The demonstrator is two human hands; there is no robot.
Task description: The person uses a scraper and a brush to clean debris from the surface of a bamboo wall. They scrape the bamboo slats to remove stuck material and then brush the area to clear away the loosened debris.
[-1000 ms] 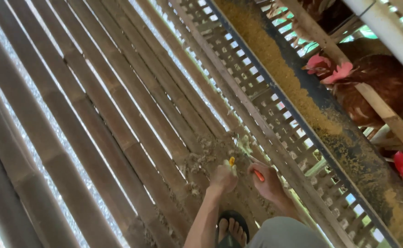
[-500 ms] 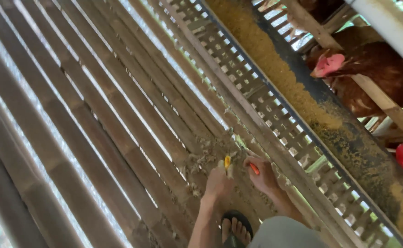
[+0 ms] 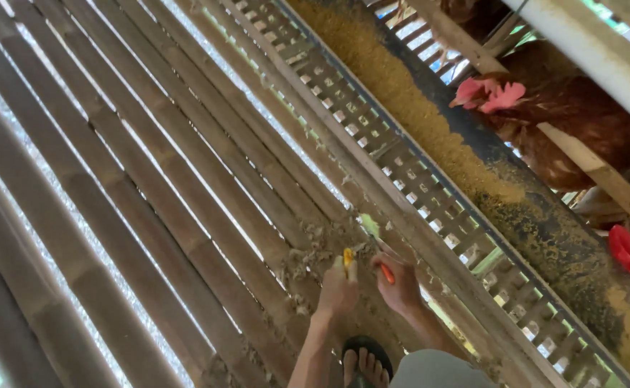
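The left hand (image 3: 336,293) has its grip closed on a small yellow-handled tool (image 3: 348,260); the right hand (image 3: 399,287) grips an orange-handled brush (image 3: 379,248). Crusted debris (image 3: 307,259) beside both grips remains uncleared on the slatted bamboo floor (image 3: 149,179).

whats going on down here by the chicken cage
A person is crouched on a slatted bamboo floor beside a feed trough, with a sandalled foot below. The left hand grips a yellow-handled tool and the right hand holds an orange-handled one, its pale tip against the slats where loose debris lies. A brown hen stands behind the trough. What the tools are exactly is too small to tell.
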